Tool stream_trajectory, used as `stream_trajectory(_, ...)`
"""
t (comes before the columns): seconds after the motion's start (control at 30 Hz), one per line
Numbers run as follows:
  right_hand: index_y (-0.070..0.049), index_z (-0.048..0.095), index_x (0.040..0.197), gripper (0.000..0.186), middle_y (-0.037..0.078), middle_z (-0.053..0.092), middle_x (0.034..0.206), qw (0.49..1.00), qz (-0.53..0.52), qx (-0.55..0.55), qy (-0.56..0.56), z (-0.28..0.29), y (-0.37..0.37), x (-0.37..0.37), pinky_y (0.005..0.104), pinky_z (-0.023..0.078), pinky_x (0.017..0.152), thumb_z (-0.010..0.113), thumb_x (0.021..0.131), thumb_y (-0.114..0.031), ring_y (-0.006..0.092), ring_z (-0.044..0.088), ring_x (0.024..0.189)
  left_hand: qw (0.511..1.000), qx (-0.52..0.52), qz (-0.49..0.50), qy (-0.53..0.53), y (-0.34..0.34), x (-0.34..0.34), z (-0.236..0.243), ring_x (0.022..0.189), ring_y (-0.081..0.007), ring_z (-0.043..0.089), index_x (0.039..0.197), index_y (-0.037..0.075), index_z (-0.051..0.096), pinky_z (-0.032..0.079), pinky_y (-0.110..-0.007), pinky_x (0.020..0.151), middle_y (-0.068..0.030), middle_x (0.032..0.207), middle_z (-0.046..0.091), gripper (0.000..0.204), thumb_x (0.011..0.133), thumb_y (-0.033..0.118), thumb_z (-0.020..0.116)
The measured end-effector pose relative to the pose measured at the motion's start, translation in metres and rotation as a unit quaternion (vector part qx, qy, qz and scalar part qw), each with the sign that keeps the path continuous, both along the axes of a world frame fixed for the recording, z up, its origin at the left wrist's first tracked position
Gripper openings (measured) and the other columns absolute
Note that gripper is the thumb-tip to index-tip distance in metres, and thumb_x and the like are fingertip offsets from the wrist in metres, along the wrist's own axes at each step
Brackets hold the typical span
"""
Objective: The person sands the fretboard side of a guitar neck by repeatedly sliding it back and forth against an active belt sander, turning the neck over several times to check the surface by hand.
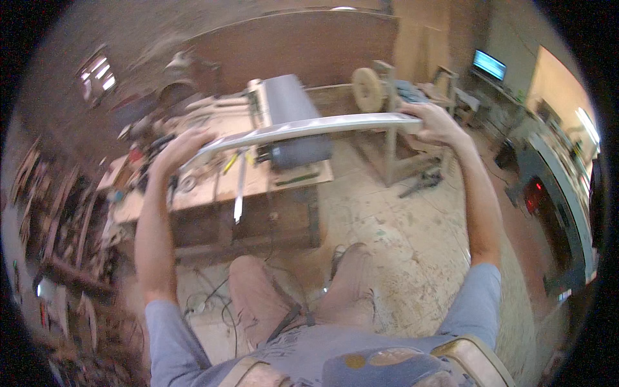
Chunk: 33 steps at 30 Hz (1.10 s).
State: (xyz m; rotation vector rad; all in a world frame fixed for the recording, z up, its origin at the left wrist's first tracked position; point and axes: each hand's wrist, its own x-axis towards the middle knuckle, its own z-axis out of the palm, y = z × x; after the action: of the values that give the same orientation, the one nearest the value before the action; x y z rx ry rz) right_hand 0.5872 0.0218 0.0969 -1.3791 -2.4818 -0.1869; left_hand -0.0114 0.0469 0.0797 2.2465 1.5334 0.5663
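A long, thin, pale board (pixel 309 126) spans the space between my arms, raised at about the height of the workbench in view. My left hand (pixel 184 149) is closed round its left end. At the other end, my right hand (pixel 437 122) grips it, fingers partly hidden behind the board. Behind the board, a wide grey roll or belt of sheet material (pixel 287 102) lies across the wooden workbench (pixel 213 201). A metal ruler or straight strip (pixel 240 187) sticks out over the bench's front edge, near a yellow stick-like tool (pixel 230 163).
Tools and wood pieces crowd the bench's left side, including a tape roll (pixel 186 184). A stand with a round pale wheel (pixel 367 90) is beyond. Timber offcuts (pixel 64 219) lean at far left; a lit screen (pixel 490 65) and a machine with red lights (pixel 534 195) are right. Cables (pixel 222 293) trail across the floor.
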Motion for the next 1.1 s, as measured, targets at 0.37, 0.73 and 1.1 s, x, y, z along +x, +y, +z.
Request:
stream_trajectory(0.37,-0.005,0.060,0.131,0.056,0.018,0.061,0.136,0.987,-0.101,0.123,0.009,-0.024,0.015,0.046,0.0438,0.043,0.111,0.060,0.076,0.005,0.0371,0.053,0.131,0.976,0.156,-0.022,0.153,-0.016,0.099,-0.006,0.094,-0.0432,0.068,0.123,0.001,0.053,0.050,-0.053,0.080,-0.0268,0.095,0.069,0.027,0.102,0.016,0.046)
stream_trajectory(0.73,-0.010,0.056,0.137,0.071,0.014,0.060,0.139,0.975,-0.134,0.179,0.015,-0.037,0.030,0.072,0.0436,0.046,0.109,0.067,0.070,0.011,0.0340,0.052,0.134,0.948,0.237,-0.026,0.211,-0.018,0.128,-0.015,0.092,-0.0434,0.069,0.122,0.000,0.054,0.052,-0.053,0.078,-0.0247,0.094,0.070,0.028,0.106,0.020,0.043)
stream_trajectory(1.1,-0.013,0.047,0.143,0.066,0.015,0.052,0.146,0.957,-0.155,0.246,0.002,-0.050,0.052,0.069,0.0497,0.041,0.114,0.064,0.081,0.005,0.0388,0.043,0.141,0.898,0.370,-0.002,0.237,-0.016,0.130,-0.023,0.075,-0.0376,0.071,0.117,-0.001,0.060,0.056,-0.050,0.061,-0.0178,0.081,0.072,0.024,0.103,0.013,0.047)
